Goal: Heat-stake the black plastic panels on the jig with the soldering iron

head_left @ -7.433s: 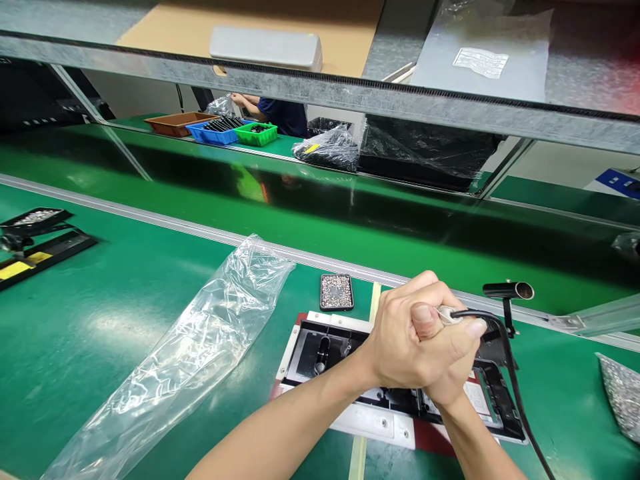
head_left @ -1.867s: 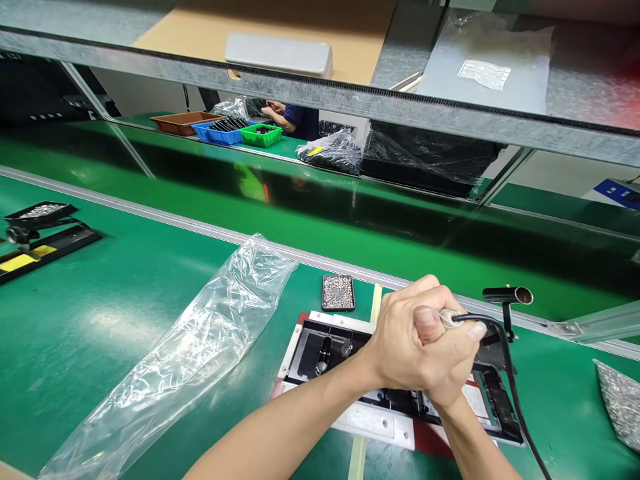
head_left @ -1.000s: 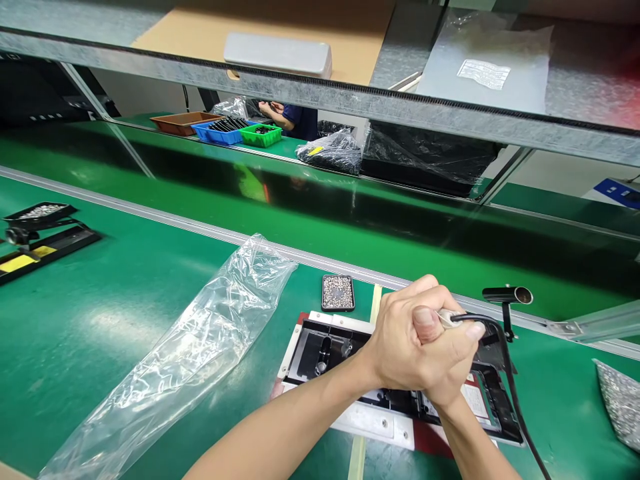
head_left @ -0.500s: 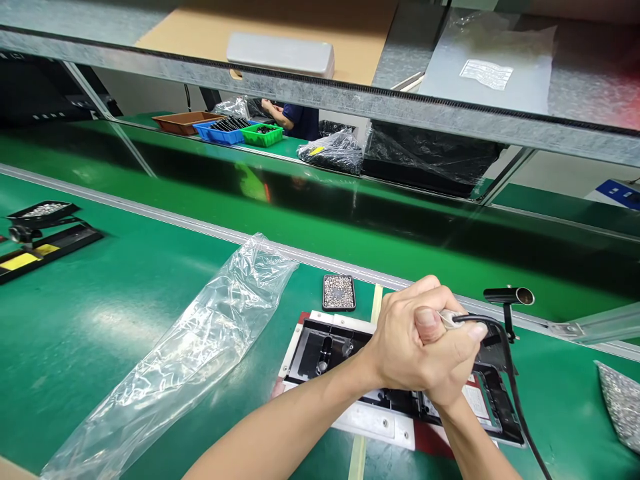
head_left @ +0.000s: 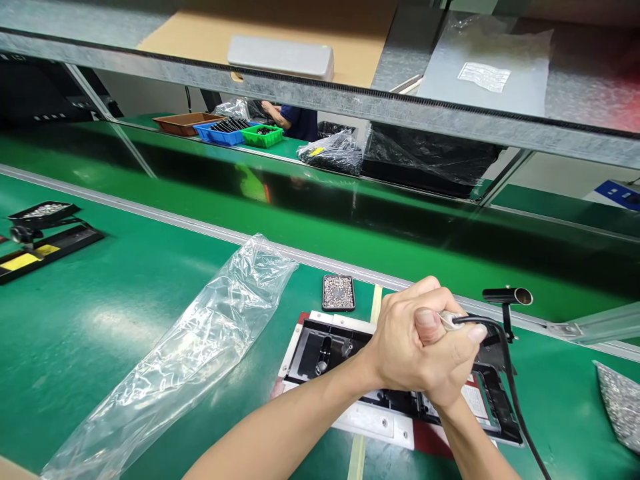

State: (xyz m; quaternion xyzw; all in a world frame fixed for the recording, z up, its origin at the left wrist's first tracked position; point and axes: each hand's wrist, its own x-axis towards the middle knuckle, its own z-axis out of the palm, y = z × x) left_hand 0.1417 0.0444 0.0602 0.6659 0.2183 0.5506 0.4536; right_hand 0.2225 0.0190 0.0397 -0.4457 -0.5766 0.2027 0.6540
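Both of my hands are closed together, one over the other, round a corded electric screwdriver (head_left: 449, 320); only its pale top end shows between the fingers. My left hand (head_left: 400, 337) wraps it from the left, my right hand (head_left: 453, 367) from the right. From the top end a black cord (head_left: 511, 380) curves down to the right. Below the hands lies a long black plastic housing (head_left: 310, 353), set in a white fixture (head_left: 370, 421) with red parts. The screwdriver's tip and the housing's middle are hidden by my hands and forearms.
A small black tray (head_left: 339, 310) of tiny metal screws sits behind the fixture. Left of it lies a clear plastic bag (head_left: 200, 353). A black tube holder (head_left: 507, 297) stands at the right rear, a bag of small parts (head_left: 620, 403) at the right edge. A metal shelf (head_left: 320, 93) spans overhead.
Almost nothing differs. My hands keep the same grip and place; the view has shifted very slightly.
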